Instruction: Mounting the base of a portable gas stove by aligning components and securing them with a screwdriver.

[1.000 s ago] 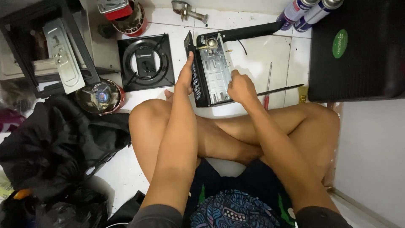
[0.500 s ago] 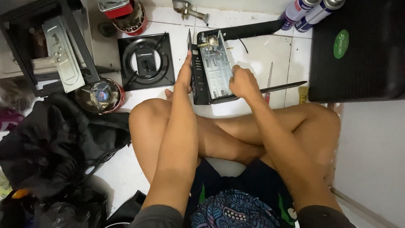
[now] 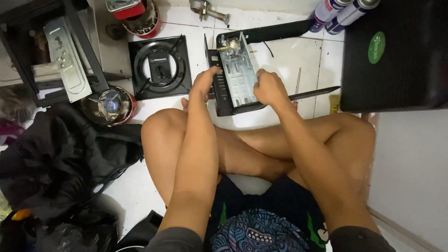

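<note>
— Gripping anything, was the left hand [image 3: 204,85]?

— Yes. It was closed on the left wall of the stove housing [image 3: 235,77], a black metal box with a silver plate inside. The thumb lay along the top edge of that wall and the fingers curled down the outside. The forearm ran straight up from the elbow, crossing over the left knee [image 3: 161,133].

— And the right hand [image 3: 269,88]?

— Pressed to the housing's right side, at about four o'clock on the silver plate. The fingers were bent and bunched at the plate's edge, knuckles up; whether they pinched something small I could not tell. That forearm slanted in from five o'clock, over the crossed legs.

— Where did the housing sit?

— On the white tiled floor [image 3: 280,51], just beyond the knees, tilted slightly, with a brass valve [image 3: 232,45] at its twelve o'clock end.

— What lay around it?

— A black burner plate [image 3: 160,67] at nine o'clock, close by. A lit red gas burner [image 3: 109,105] farther out at eight o'clock. A screwdriver [image 3: 297,81] at three o'clock, and a black case [image 3: 396,56] beyond that. Two gas canisters [image 3: 343,11] stood at one o'clock.
</note>
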